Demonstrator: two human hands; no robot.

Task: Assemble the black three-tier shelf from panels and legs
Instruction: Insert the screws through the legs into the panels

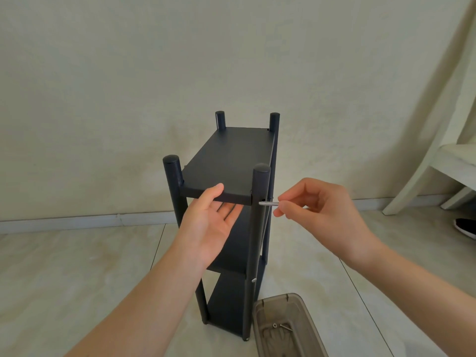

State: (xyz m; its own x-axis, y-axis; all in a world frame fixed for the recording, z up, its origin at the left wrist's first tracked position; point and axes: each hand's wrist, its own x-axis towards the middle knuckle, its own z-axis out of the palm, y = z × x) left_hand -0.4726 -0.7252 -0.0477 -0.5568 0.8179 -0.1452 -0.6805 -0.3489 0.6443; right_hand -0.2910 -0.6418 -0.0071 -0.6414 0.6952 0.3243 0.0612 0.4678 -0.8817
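Observation:
The black three-tier shelf stands upright on the tiled floor, with round legs at its corners. My left hand holds the near edge of the top panel, thumb on top and straight fingers underneath. My right hand pinches a silver screw whose tip sits at the front right leg, level with the top panel. A screw head shows lower on that same leg, at the middle panel.
A translucent brown plastic box sits on the floor just right of the shelf's base, with loose screws inside. A white chair stands at the right near the wall. A dark shoe lies at the right edge.

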